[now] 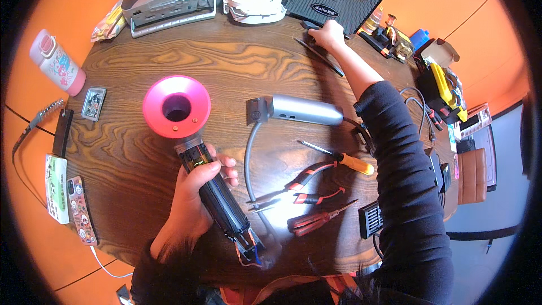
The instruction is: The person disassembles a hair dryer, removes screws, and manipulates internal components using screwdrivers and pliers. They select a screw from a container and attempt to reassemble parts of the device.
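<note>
My left hand [195,192] is wrapped round the bare black handle core of a hair dryer [224,206]. Its round pink head [151,104] points up, and thin wires stick out of the lower end. At the table's far side, my right hand [329,35] has its fingers closed at a dark object by the speaker; the fingers mostly cover it. Just below that hand lies a slim dark tool [323,57]. A silver tubular casing [307,110] with a grey cable [248,164] rests mid-table. Nearer me are an orange-handled screwdriver [355,164], red-and-black pliers [307,183] and a red-handled screwdriver [313,222].
A black speaker [333,0], a white coiled item [254,3] and a grey radio-like device [175,5] line the back. On the left stand a pink bottle [56,65], a small tray of screws [94,104] and a phone [82,212]. Boxes and tools [443,90] crowd the right edge.
</note>
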### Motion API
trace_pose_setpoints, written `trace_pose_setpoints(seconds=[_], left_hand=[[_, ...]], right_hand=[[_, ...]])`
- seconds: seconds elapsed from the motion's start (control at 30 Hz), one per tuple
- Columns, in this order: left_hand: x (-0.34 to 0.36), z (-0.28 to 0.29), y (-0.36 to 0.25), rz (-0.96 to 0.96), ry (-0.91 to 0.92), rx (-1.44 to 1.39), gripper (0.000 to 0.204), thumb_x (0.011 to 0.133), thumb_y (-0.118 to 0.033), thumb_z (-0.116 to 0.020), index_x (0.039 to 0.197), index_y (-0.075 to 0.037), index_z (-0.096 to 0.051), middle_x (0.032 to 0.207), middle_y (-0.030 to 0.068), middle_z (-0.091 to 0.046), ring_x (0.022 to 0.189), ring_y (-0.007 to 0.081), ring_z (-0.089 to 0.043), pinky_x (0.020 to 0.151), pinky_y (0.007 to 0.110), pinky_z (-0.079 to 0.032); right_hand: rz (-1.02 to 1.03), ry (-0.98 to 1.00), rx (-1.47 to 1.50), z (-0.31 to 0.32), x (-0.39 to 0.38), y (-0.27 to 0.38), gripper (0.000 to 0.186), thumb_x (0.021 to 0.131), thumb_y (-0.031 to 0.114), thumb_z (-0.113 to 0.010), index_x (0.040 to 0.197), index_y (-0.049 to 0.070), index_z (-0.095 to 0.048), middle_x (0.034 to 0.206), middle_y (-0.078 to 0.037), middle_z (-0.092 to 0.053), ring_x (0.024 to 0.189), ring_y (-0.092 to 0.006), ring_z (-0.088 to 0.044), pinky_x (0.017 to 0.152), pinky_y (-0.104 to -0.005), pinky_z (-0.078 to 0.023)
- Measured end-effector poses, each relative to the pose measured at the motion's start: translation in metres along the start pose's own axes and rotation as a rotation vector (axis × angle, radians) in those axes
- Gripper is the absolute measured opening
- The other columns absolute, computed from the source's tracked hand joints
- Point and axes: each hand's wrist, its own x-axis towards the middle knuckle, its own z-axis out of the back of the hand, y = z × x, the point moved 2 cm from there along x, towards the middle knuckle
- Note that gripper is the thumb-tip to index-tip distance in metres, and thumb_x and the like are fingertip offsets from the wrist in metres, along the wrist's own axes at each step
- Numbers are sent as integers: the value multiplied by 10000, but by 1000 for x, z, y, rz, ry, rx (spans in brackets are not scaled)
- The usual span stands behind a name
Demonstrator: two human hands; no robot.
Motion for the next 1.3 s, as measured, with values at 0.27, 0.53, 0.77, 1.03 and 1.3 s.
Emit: trace_pose_setpoints(seconds=[0.27,0.53,0.77,1.03,1.3], left_hand=[[-1,-2,-2,11,-9,12,243,736,-62,-543,940,-73,-413,844,109,-538,760,188,-524,687,319,-452],[0,0,-1,-3,-13,10,239,737,-66,-544,939,-77,-417,849,109,-544,753,185,-527,685,313,-449],[1,0,0,0,8,-5,225,736,-57,-547,925,-88,-429,836,95,-543,755,175,-522,681,300,-439],[2,1,2,-24,0,-20,245,738,-54,-551,957,-76,-443,838,100,-536,763,174,-517,683,300,-441],[4,6,3,-33,50,-31,223,755,-56,-554,957,-66,-459,854,104,-539,758,171,-528,681,293,-448]], right_hand=[[-90,96,116,-5,5,-4,393,614,330,-695,708,-46,-628,675,-162,-626,722,-270,-626,719,-320,-487],[-124,162,103,10,-1,-45,426,636,354,-666,690,-66,-625,628,-152,-623,643,-229,-630,644,-307,-494],[-64,324,586,38,-47,-76,288,728,251,-652,726,-34,-610,613,-82,-595,522,-121,-560,480,-264,-436],[281,643,1028,106,-119,-62,127,833,150,-558,830,74,-456,761,-9,-532,692,-64,-495,637,-209,-394],[575,615,455,158,-211,-9,249,701,92,-626,893,8,-492,747,-152,-554,721,-274,-580,631,-344,-460]])
